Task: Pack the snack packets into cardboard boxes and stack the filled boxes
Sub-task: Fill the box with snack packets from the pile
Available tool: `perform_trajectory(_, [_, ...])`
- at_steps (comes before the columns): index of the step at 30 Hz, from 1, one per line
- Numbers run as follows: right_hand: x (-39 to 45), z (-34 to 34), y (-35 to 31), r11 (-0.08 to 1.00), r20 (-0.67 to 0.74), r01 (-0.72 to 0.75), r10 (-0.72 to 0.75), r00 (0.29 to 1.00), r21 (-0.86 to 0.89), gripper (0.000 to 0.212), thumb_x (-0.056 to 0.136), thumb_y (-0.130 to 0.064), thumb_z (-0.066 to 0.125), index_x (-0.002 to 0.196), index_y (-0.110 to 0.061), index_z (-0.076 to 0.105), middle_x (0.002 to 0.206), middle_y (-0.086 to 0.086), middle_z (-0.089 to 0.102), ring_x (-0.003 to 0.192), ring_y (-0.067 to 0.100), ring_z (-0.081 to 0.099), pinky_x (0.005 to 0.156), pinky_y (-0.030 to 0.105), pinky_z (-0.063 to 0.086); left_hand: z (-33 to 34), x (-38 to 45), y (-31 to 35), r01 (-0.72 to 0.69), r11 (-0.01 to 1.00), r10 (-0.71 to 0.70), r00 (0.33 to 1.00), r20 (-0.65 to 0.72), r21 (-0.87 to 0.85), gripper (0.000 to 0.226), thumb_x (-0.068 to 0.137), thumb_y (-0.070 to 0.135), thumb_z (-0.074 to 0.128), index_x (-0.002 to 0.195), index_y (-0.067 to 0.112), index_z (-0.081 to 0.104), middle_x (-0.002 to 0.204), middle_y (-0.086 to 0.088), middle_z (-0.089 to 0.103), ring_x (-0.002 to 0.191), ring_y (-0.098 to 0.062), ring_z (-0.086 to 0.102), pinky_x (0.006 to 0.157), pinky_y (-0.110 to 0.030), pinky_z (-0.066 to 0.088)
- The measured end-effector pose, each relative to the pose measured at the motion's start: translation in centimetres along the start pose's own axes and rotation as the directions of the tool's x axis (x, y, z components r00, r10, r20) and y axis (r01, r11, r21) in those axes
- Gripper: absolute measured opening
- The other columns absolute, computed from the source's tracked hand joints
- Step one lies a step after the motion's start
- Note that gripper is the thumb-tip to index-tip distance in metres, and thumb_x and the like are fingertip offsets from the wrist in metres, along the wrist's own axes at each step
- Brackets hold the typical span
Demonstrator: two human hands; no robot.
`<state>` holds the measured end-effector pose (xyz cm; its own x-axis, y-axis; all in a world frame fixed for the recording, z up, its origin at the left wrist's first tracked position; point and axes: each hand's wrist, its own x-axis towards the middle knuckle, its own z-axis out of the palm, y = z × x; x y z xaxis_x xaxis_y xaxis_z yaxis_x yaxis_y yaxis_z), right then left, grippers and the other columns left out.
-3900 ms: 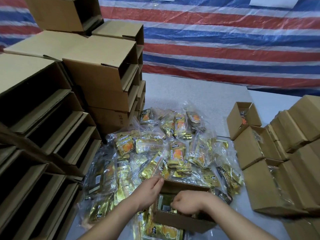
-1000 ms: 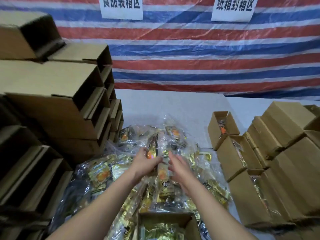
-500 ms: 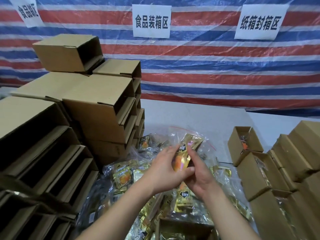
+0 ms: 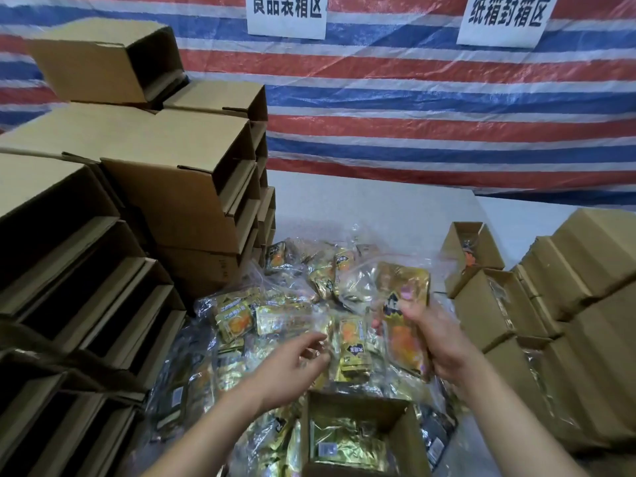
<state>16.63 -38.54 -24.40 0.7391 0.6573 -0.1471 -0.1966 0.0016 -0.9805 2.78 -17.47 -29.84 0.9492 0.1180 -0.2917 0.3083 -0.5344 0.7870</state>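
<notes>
The right hand (image 4: 444,342) gripped an upright packet (image 4: 407,315) above the box (image 4: 358,438); the left hand (image 4: 292,370), seemingly empty, hovered loosely open.

Right hand (image 4: 435,335) gripping gold snack packet (image 4: 406,304), left hand (image 4: 292,368) loose-fingered above open cardboard box (image 4: 358,404)

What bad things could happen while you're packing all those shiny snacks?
The right hand holds a clear bag of snack packets above the pile; the slippery plastic might slip out and drop. The open box near the bottom edge already holds gold packets, so squeezing more in could crush them. The tall stack of empty boxes stands right beside the left hand; a bump could probably topple it.
</notes>
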Motion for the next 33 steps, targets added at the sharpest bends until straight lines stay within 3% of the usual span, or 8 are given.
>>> perform_trajectory(4, [-1.2, 0.9, 1.1, 0.87, 0.211, -0.07, 0.196, 0.958, -0.488, 0.059, 0.06, -0.072, 0.077, 0.102, -0.032, 0.067, 0.087, -0.011, 0.073, 0.078, 0.008, 0.068, 0.069, 0.026, 0.053, 2.7, -0.6, -3.9, 0.108, 0.994, -0.113, 0.972, 0.208, 0.034, 0.049, 0.102, 0.046, 0.047, 0.148, 0.029, 0.042, 0.144, 0.005, 0.052, 0.123, -0.007, 0.053, 0.102, -0.021, 0.042])
perform_trajectory(8, [-1.7, 2.3, 2.4, 0.713, 0.324, -0.05, 0.379, 0.867, -0.699, 0.051, 0.074, -0.059, 0.07, 0.111, -0.024, 0.069, 0.104, 0.001, 0.072, 0.091, 0.024, 0.069, 0.088, 0.04, 0.056, 3.9, -0.9, -5.3, 0.25, 0.961, -0.216, 0.944, 0.249, -0.115, 0.051, 0.101, 0.057, 0.033, 0.141, 0.031, 0.051, 0.146, 0.0, 0.053, 0.132, -0.018, 0.05, 0.111, -0.033, 0.038])
perform_trajectory(11, [-1.9, 3.0, 3.6, 0.62, 0.355, -0.024, 0.48, 0.802, -0.784, 0.01, 0.076, -0.054, 0.066, 0.076, -0.044, 0.065, 0.07, -0.016, 0.061, 0.063, 0.002, 0.055, 0.064, 0.02, 0.046, 3.9, -1.1, -5.5, 0.247, 0.956, -0.204, 0.948, 0.244, -0.16, 0.063, 0.096, 0.067, 0.026, 0.146, 0.035, 0.047, 0.151, 0.006, 0.046, 0.135, -0.011, 0.042, 0.116, -0.031, 0.029])
perform_trajectory(16, [-2.0, 4.0, 6.7, 0.446, 0.289, -0.031, 0.632, 0.719, -0.895, 0.019, 0.083, -0.039, 0.06, 0.064, -0.038, 0.059, 0.064, -0.011, 0.053, 0.056, 0.0, 0.049, 0.05, 0.014, 0.037, 4.2, -1.2, -6.0, 0.228, 0.95, -0.178, 0.956, 0.233, -0.211, 0.044, 0.104, 0.055, 0.028, 0.137, 0.037, 0.052, 0.15, 0.008, 0.045, 0.13, -0.004, 0.04, 0.115, -0.03, 0.027])
perform_trajectory(20, [-1.9, 5.0, 10.1, 0.314, 0.287, 0.091, 0.663, 0.691, -0.945, 0.009, 0.088, -0.039, 0.058, 0.086, -0.03, 0.06, 0.09, -0.004, 0.063, 0.082, 0.018, 0.059, 0.073, 0.029, 0.046, 5.1, -1.1, -5.1, 0.169, 0.96, -0.118, 0.968, 0.221, -0.225, 0.038, 0.104, 0.052, 0.031, 0.122, 0.038, 0.061, 0.124, 0.02, 0.055, 0.117, 0.0, 0.05, 0.099, -0.017, 0.037])
perform_trajectory(23, [-2.2, 5.3, 12.9, 0.219, 0.233, 0.114, 0.66, 0.714, -0.969, 0.033, 0.093, -0.037, 0.063, 0.123, -0.024, 0.06, 0.117, 0.009, 0.067, 0.104, 0.029, 0.064, 0.09, 0.034, 0.05, 5.7, -0.9, -5.2, 0.165, 0.958, -0.123, 0.975, 0.183, -0.235, 0.032, 0.106, 0.046, 0.036, 0.113, 0.034, 0.064, 0.112, 0.013, 0.064, 0.109, -0.005, 0.058, 0.09, -0.014, 0.042])
perform_trajectory(26, [-2.8, 5.1, 14.3, 0.301, 0.188, -0.02, 0.646, 0.74, -0.954, 0.045, 0.09, -0.039, 0.069, 0.131, -0.023, 0.059, 0.131, 0.003, 0.064, 0.118, 0.022, 0.061, 0.1, 0.029, 0.047, 5.9, -0.7, -5.5, 0.169, 0.952, -0.131, 0.978, 0.161, -0.254, 0.033, 0.106, 0.044, 0.037, 0.113, 0.029, 0.067, 0.11, 0.011, 0.066, 0.107, -0.004, 0.059, 0.097, -0.022, 0.044])
perform_trajectory(33, [-3.2, 2.6, 10.9, 0.505, 0.211, -0.208, 0.651, 0.729, -0.838, 0.079, 0.085, -0.037, 0.077, 0.153, -0.023, 0.039, 0.151, -0.009, 0.046, 0.133, 0.005, 0.047, 0.115, 0.026, 0.034, 5.9, -0.8, -5.6, 0.165, 0.952, -0.13, 0.981, 0.146, -0.258, 0.032, 0.106, 0.041, 0.039, 0.119, 0.027, 0.064, 0.109, 0.02, 0.063, 0.105, 0.005, 0.057, 0.092, -0.012, 0.042])
